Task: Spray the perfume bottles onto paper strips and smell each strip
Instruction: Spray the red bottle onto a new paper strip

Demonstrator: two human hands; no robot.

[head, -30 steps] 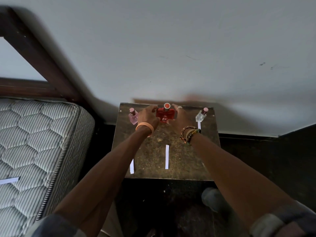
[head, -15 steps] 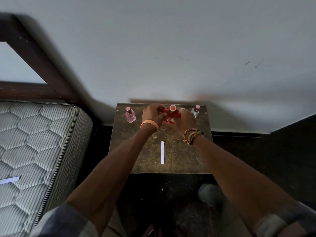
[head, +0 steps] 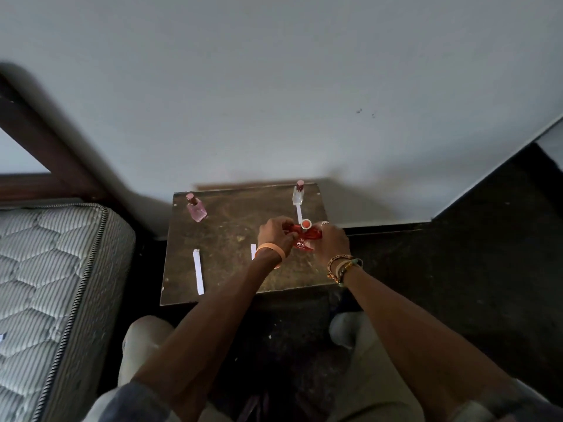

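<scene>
**Operator:** Where is the red bottle (head: 305,239) right now?

**Spotter:** Between your 2 hands, over the right half of the table (head: 231,229) and nearer to you than the other 2 bottles. It is tilted, with its round orange cap (head: 306,223) facing up at you. I cannot tell whether its base touches the table.

**Operator:** And my fingers?

**Spotter:** Your left hand (head: 274,236) has its fingers curled round the bottle's left side. Your right hand (head: 333,242) curls round its right side, so both grip it. You wear an orange wristband (head: 271,250) on the left wrist and beaded bracelets (head: 342,266) on the right.

**Operator:** What about the rest of the table?

**Spotter:** The pink bottle (head: 196,208) stands at the back left, well apart from your hands. The clear bottle (head: 298,194) stands at the back right, near the wall, with a dark red cap on it. You have 3 paper strips lying flat:
- The left strip (head: 198,271) lies near the front left.
- The middle strip (head: 253,251) is mostly hidden behind your left wrist, and only its far end shows.
- The right strip (head: 299,213) runs from the clear bottle's base toward the orange cap.

A quilted mattress (head: 45,269) lies to your left, beside the table.
</scene>
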